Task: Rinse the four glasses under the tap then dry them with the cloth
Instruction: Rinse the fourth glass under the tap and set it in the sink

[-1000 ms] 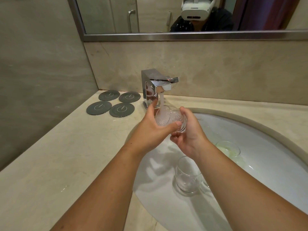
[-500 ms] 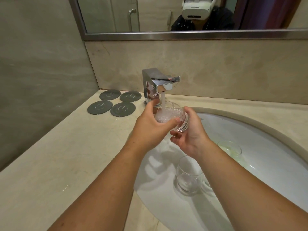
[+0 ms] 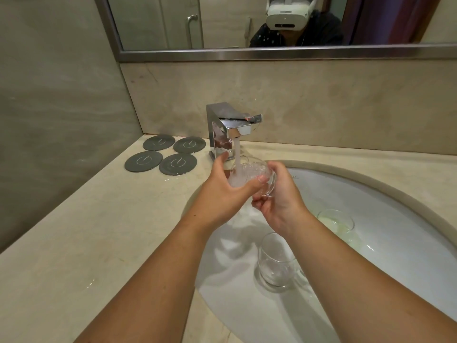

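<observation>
A clear glass [image 3: 249, 174] is held tilted under the chrome tap [image 3: 227, 127], and running water foams inside it. My left hand [image 3: 222, 194] wraps round its left side, thumb across the front. My right hand [image 3: 279, 196] cups its base from the right. Two more glasses sit in the white sink [image 3: 395, 280]: one upright [image 3: 275, 261] just below my right wrist, another [image 3: 335, 220] further right with a greenish tint of water around it. No cloth is in view.
Several dark round coasters [image 3: 165, 154] lie on the beige counter [image 3: 86, 231] left of the tap. A stone wall closes the left side. A mirror [image 3: 272, 21] runs above the backsplash.
The glass and both hands have shifted slightly lower under the stream, and the glass holds more foaming water. The glasses in the sink have not moved.
</observation>
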Available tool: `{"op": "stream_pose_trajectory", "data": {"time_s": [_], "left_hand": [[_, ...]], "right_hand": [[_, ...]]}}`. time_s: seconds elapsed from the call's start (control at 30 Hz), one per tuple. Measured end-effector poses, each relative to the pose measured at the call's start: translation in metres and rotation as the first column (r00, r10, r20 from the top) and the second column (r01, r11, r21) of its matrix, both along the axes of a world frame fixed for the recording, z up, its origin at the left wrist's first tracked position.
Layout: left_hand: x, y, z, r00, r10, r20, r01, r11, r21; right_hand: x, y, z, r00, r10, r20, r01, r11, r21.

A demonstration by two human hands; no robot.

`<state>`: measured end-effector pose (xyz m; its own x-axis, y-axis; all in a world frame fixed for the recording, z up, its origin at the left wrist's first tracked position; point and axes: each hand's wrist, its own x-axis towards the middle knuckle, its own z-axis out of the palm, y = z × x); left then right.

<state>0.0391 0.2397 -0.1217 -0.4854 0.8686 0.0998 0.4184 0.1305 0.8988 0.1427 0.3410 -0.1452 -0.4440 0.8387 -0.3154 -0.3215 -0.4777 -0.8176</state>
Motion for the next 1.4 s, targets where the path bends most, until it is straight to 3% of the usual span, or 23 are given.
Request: {"op": "stream_pose_trajectory", "data": {"time_s": [0.6,0.87,0.97,1.4], "left_hand": [[-0.009,0.009,-0.011,0.982,0.013,0.189,0.004,0.996,-0.087],[-0.006,0.006,-0.006,0.957,-0.027,0.29,0.035,0.999,-0.022],[-0.006,0.004,-0.004,0.958,-0.028,0.284,0.023,1.0,0.02],[-0.005,0.0,0.002,0.997,-0.051,-0.051,0.056,0.994,0.09]], "right_hand": [[0.004,-0.008,0.007,0.97,-0.208,0.129,0.158,0.933,0.323],[0.003,-0.011,0.008,0.959,-0.267,0.09,0.205,0.88,0.428],[0.003,-0.011,0.01,0.963,-0.254,0.089,0.2,0.897,0.395],[-0.006,0.004,-0.011,0.995,0.057,0.085,-0.062,0.997,0.055]]}}
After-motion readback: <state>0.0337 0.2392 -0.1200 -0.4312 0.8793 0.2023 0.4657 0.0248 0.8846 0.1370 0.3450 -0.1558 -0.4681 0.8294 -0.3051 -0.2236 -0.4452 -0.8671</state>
